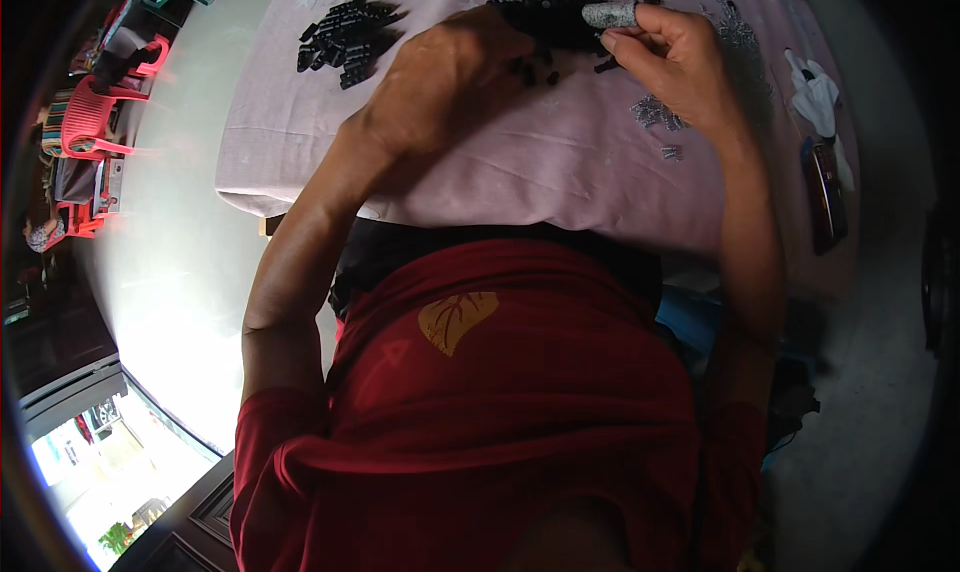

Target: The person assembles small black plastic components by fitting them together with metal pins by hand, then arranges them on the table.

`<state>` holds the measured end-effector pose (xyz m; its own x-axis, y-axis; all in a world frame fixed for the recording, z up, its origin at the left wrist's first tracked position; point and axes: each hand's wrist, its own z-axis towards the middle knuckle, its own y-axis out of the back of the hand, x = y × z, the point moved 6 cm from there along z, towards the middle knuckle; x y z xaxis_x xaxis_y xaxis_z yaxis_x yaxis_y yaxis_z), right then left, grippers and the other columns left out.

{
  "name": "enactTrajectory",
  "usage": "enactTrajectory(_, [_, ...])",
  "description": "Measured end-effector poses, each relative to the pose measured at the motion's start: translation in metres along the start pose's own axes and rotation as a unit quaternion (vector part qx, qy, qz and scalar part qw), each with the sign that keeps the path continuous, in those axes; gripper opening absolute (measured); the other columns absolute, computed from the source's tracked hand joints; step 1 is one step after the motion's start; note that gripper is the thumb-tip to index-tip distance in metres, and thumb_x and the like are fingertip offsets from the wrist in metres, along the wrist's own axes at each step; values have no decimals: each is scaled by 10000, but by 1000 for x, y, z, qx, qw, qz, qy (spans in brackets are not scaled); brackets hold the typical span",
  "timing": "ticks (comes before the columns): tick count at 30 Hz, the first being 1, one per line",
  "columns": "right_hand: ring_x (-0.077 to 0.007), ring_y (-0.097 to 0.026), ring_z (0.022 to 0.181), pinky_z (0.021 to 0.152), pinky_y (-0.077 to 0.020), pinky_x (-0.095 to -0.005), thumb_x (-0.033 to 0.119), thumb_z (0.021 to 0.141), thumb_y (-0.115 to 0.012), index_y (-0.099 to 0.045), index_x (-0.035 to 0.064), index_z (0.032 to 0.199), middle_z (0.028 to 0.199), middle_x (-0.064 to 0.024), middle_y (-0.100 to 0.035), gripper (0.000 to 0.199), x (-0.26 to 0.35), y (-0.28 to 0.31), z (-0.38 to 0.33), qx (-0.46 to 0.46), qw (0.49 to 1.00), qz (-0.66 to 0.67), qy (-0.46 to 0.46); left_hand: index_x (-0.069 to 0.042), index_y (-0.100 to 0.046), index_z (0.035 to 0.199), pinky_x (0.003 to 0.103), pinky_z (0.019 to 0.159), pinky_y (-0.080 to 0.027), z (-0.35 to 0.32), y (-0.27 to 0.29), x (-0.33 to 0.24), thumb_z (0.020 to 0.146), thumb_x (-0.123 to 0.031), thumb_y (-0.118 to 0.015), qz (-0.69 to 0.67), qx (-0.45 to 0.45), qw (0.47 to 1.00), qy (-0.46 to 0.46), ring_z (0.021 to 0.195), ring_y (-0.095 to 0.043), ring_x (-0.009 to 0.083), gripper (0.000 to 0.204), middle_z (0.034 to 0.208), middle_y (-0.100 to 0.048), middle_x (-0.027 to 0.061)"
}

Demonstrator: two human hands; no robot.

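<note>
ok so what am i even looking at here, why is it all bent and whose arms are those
This is one picture from a wide fisheye camera worn on a person's head, looking down, so straight edges bend. The arms are the wearer's own, above a red shirt. They work at a table under a pale cloth. On it lie piles of small black parts and some small grey metal bits. The left hand rests among the black parts; what it grips is hidden. The right hand pinches small pieces, with a grey cap on one finger.
</note>
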<state>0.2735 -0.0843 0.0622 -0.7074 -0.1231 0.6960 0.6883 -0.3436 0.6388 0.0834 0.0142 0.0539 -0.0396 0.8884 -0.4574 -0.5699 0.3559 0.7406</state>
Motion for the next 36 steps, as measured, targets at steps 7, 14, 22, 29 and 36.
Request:
enactTrajectory(7, [22, -458, 645, 528, -352, -184, 53, 924, -699, -613, 8, 793, 709, 74, -556, 164, 4, 3, -2, -7, 999, 31, 26, -29, -710, 1030, 415, 795, -553, 9, -17, 8, 833, -169, -748, -1, 30, 1000, -1, 887, -673, 345, 245, 976, -672, 158])
enactTrajectory(14, [2, -531, 608, 527, -409, -196, 83, 910, -710, -697, -14, 867, 651, 24, -626, 107, 9, 1, -1, -34, 996, 69, 33, 2, -694, 992, 318, 764, -551, 9, -11, 10, 890, -146, -743, -117, -36, 988, 97, 790, -670, 211, 186, 916, -692, 130])
enactTrajectory(22, [-32, -602, 759, 651, -477, -176, 31, 914, -701, -714, -17, 1052, 874, -4, -689, 146, 14, 2, -4, 10, 986, 163, -23, -67, -671, 1018, 197, 687, -492, 2, -18, 8, 1010, -159, -627, -540, -1, 812, 222, 758, -618, 48, 103, 962, -738, 62])
enactTrajectory(29, [-49, -618, 790, 672, -485, -181, 10, 912, -687, -704, -25, 1083, 910, -30, -700, 175, 16, 0, -5, 17, 984, 178, -9, -69, -647, 1041, 162, 610, -410, 1, -32, 6, 1011, -144, -614, -624, 41, 745, 230, 716, -558, 29, 87, 985, -735, 72])
enactTrajectory(36, [-60, -638, 830, 733, -508, -190, -20, 894, -690, -695, -30, 1102, 951, -38, -701, 208, 19, -2, -6, 18, 981, 193, -2, -60, -664, 1067, 148, 626, -459, -2, -32, 8, 986, -164, -668, -693, 62, 687, 208, 730, -603, 24, 132, 980, -738, 62])
